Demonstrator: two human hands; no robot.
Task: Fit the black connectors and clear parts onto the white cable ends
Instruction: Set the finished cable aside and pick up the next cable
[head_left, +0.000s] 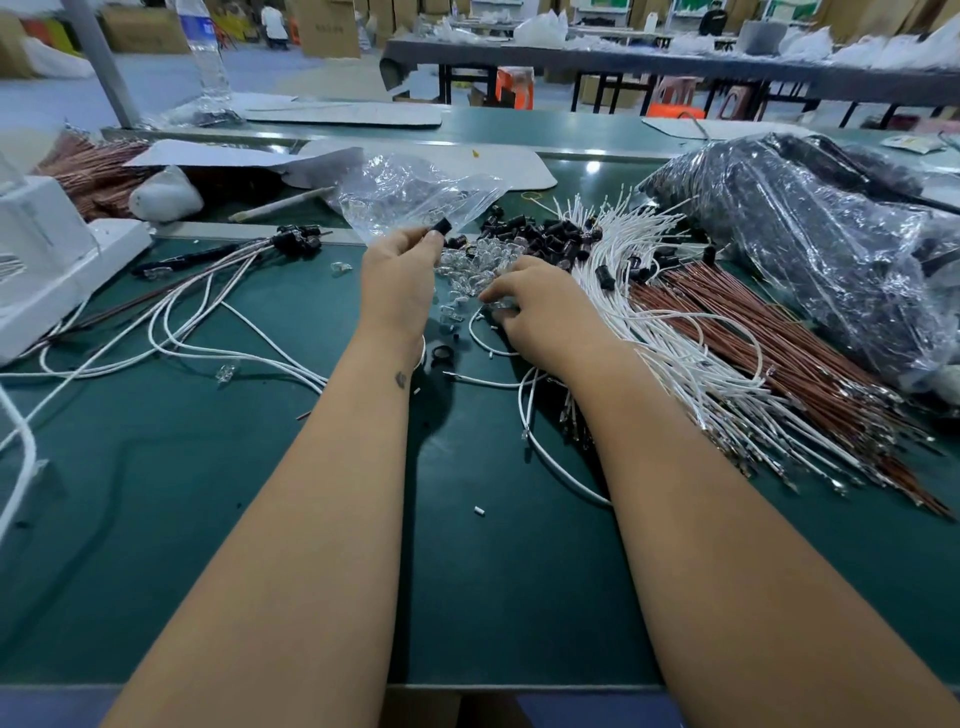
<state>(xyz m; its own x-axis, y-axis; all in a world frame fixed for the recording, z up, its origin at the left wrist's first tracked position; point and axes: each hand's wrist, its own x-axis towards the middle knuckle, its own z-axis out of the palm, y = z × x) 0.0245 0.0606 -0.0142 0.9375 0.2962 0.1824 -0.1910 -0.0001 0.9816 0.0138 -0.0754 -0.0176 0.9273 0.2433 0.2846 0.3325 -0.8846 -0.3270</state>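
Forearms: both reach over the green mat (260, 545)
Room: workshop, long tables behind
White cables (675, 332): fanned right, ends pointing away
Left hand (397, 275): pinches a black connector (441, 227) – raised
Right hand (540, 306): fingers curled into clear parts (467, 270) – grip unclear

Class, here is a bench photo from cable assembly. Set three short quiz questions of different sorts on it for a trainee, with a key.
1. True or false: the left hand pinches a black connector.
2. The right hand reaches into: A) clear parts; B) copper wires; C) the water bottle.
3. Fill in: the white cables lie to the ____ of the right hand.

Key: 1 true; 2 A; 3 right.
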